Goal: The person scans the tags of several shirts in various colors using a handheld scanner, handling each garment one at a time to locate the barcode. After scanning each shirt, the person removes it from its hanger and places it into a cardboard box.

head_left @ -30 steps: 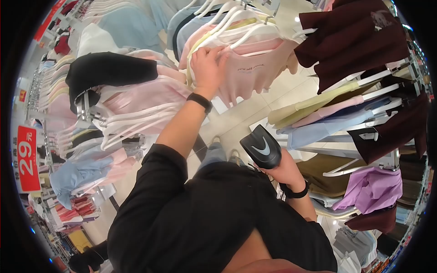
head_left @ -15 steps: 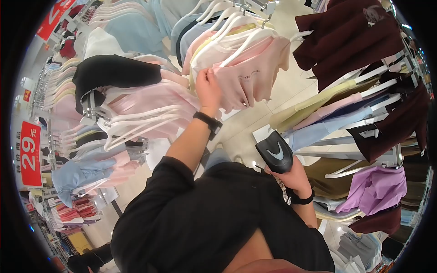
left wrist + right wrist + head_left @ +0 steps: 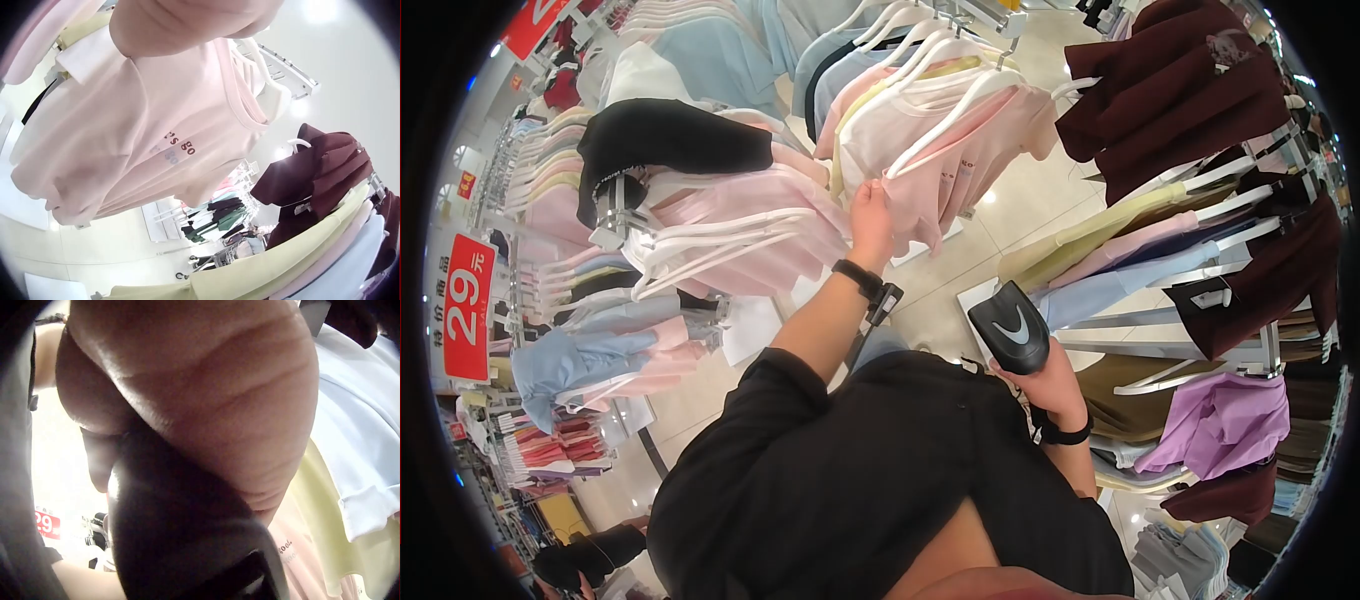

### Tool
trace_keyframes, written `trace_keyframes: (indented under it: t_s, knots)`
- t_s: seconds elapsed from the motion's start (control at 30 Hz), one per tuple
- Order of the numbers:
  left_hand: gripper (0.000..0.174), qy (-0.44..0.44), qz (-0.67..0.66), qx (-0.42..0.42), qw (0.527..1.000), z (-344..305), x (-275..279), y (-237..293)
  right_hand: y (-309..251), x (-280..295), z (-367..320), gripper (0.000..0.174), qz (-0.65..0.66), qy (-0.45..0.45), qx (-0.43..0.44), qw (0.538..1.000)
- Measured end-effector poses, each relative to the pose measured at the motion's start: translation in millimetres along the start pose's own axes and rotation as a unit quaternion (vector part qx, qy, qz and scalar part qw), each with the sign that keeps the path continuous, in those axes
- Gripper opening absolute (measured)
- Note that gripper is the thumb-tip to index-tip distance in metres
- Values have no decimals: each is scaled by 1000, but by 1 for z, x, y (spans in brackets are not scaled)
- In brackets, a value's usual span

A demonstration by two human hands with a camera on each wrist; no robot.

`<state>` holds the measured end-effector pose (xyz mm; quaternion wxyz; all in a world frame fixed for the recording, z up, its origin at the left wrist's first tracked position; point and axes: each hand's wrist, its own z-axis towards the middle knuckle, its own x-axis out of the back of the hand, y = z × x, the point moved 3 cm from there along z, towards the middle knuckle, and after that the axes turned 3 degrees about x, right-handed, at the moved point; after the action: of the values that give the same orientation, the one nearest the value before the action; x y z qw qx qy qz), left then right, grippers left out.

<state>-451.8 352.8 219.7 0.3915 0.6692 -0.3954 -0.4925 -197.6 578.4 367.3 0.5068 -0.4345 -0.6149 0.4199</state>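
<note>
My left hand (image 3: 872,225) pinches the shoulder of a pale pink T-shirt (image 3: 950,180) that hangs on a white hanger (image 3: 945,125). In the left wrist view small lettering shows on the shirt's chest, and the hand (image 3: 187,22) overlaps its upper part. Lower right, my right hand (image 3: 1050,385) grips a black handheld scanner (image 3: 1010,330) with a grey curved mark on top. The right wrist view has the palm (image 3: 206,394) wrapped over the scanner's dark body (image 3: 181,512); most of the fingers are hidden there.
More shirts on white hangers crowd the rail ahead and the left rack, where a black garment (image 3: 670,145) lies over pink ones. To the right hang yellow-green (image 3: 1100,235), light blue and maroon garments (image 3: 1170,85). A red price sign (image 3: 468,308) stands far left.
My left hand has come down and toward me, drawing the pink T-shirt's shoulder and turning its front away. The right hand with the scanner has shifted slightly right.
</note>
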Motion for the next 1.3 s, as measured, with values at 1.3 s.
trace_keyframes:
  t_s: [1.3]
  knots:
    - [30, -224, 157, -216, 937, -276, 46, 268, 10, -61, 74, 93, 82, -281, 167, 941]
